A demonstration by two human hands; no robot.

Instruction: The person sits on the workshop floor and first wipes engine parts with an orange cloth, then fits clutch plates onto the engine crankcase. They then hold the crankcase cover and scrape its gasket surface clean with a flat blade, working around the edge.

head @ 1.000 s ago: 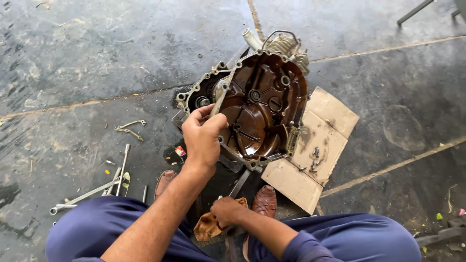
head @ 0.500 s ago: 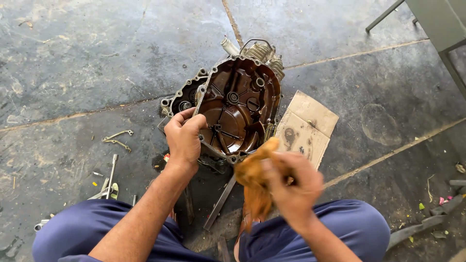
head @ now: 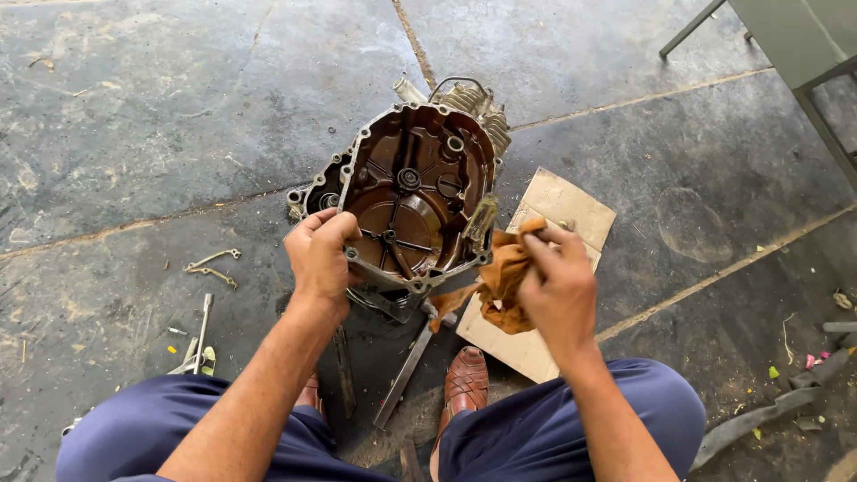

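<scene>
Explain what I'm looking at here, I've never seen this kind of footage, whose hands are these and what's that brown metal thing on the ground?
The picture comes from a camera worn on a person's head, looking down at their own two bare hands and blue-trousered knees. They crouch over a dark stone floor. The left hand grips the edge of a brown metal engine cover, an oily casing shell with ribs and bolt holes, tilted up to show its inside. Behind it sits the rest of the engine. The right hand holds an orange rag against the cover's right edge. A piece of cardboard lies beneath, a flat metal bar lies near a brown woven shoe, and small tools lie to the left.
</scene>
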